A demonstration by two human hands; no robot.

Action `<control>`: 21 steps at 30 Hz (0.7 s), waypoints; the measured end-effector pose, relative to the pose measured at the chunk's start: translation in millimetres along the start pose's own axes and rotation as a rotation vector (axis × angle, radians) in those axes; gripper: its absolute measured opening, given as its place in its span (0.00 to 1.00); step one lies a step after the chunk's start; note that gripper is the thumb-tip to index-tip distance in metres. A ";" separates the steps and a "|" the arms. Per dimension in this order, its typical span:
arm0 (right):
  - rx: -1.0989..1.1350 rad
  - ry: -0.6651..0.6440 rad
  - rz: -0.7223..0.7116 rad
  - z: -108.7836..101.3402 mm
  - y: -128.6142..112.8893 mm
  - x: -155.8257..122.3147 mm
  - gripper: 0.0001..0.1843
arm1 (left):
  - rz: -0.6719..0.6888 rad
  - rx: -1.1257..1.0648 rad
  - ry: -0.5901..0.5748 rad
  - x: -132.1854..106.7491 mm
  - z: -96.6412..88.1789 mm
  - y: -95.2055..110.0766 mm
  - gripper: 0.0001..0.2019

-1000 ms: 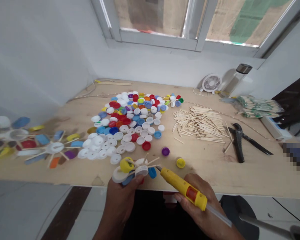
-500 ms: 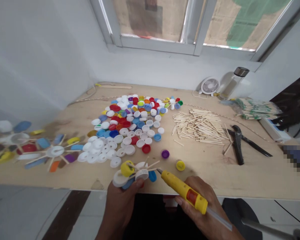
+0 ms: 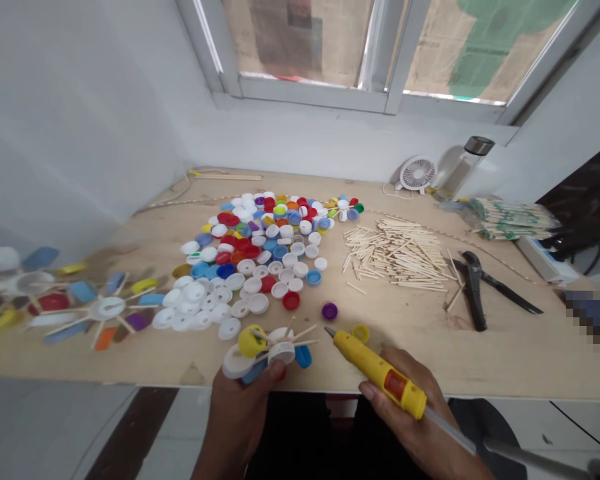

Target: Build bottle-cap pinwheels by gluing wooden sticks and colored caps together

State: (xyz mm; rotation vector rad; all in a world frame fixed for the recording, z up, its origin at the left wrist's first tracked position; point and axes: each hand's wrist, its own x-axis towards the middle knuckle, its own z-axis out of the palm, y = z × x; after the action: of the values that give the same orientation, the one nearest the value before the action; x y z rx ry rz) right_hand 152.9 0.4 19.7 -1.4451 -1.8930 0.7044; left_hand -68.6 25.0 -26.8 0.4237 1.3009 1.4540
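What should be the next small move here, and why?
Perhaps the left hand should bring a bare stick of its held piece toward the nearby purple cap: that stick's end carries no cap, and the glue gun is apart from it.

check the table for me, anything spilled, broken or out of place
Nothing looks spilled or clearly damaged. Slightly stray: a purple cap and, partly behind the glue gun, a yellow cap lie apart from the cap pile, and a single stick lies off the stick pile.
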 end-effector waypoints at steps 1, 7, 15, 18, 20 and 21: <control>0.030 0.003 0.018 -1.7 -0.2 0.0 0.14 | 0.012 0.002 0.018 -0.4 0.7 0.1 0.19; 0.122 -0.098 -0.011 -7.6 -5.3 1.5 0.13 | -0.024 -0.009 0.053 -1.4 5.9 3.8 0.23; 0.085 -0.127 -0.128 -3.1 -5.1 5.1 0.11 | -0.043 0.004 0.069 -1.5 11.3 8.7 0.24; 0.069 -0.155 -0.130 -5.0 -1.7 3.7 0.10 | -0.053 0.001 0.104 -3.9 16.0 12.5 0.23; 0.050 -0.184 -0.139 -8.8 0.9 2.4 0.09 | -0.056 0.003 0.118 -5.4 18.2 16.0 0.21; 0.037 -0.201 -0.140 -12.2 2.4 1.8 0.08 | -0.053 0.002 0.110 -5.9 18.7 17.9 0.20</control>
State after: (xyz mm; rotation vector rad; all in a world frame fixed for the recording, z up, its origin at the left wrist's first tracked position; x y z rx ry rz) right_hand 163.3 3.1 26.1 -1.2440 -2.0985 0.8384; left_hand -59.7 32.2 -2.8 0.3120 1.3913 1.4488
